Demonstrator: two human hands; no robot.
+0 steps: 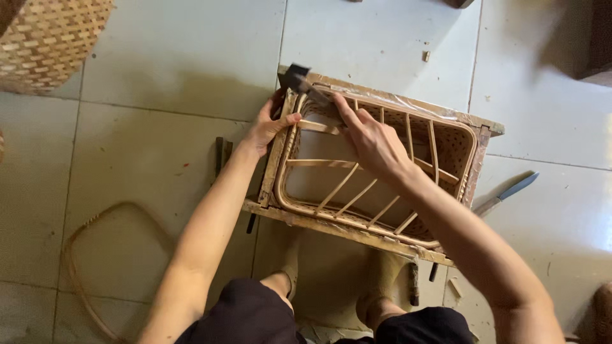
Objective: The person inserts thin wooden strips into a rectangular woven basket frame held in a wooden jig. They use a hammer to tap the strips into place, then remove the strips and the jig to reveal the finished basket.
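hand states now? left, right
Left hand: closed on the wooden frame corner.
Right hand: closed on a hammer over the rattan basket.

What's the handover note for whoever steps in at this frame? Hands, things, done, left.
Left hand: gripping the left end of the wooden frame.
Right hand: holding a hammer, its head at the frame's far left corner.
Rattan basket sits inside the frame, on the tiled floor.
Done: rim and ribs in place, weave along the sides.
Left: bottom open between the ribs.

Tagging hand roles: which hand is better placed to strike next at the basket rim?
Right, likely. The right hand holds the hammer over the rattan basket corner; the left hand grips the wooden frame.
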